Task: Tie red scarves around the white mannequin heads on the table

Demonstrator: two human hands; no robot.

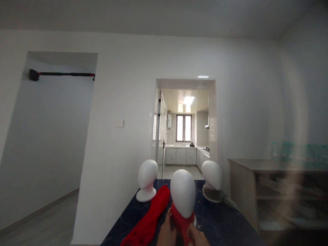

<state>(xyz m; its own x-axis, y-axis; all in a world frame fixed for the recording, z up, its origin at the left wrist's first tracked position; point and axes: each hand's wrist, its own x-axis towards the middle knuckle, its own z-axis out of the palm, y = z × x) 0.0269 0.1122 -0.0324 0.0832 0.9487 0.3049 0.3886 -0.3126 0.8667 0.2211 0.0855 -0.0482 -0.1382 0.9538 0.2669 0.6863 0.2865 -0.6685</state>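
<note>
1. Standing at the near end of the table [220,222], the person has both hands low at the frame's bottom edge, which cuts them off at the wrist.
2. The left hand [167,233] is curled shut on the scarf [151,218], thumb up, at the left side of the near head's [182,193] neck.
3. The right hand [197,236] is closed too, pinching a red fold of the scarf at the neck's right side.
4. The scarf is wound about that neck. Its long end lies on the table, running back and left from the hands.
5. The near head stands upright in the table's middle, between the hands.
6. The left head [147,177] stands further back, just beside the scarf's far end.
7. The right head [212,176] stands further back, on a grey cloth [215,195].
8. A wooden shelf [246,177] stands right of the table, blurred.
9. A doorway [186,136] behind opens on a lit kitchen.
10. A black rod [64,74] spans the opening at left.
</note>
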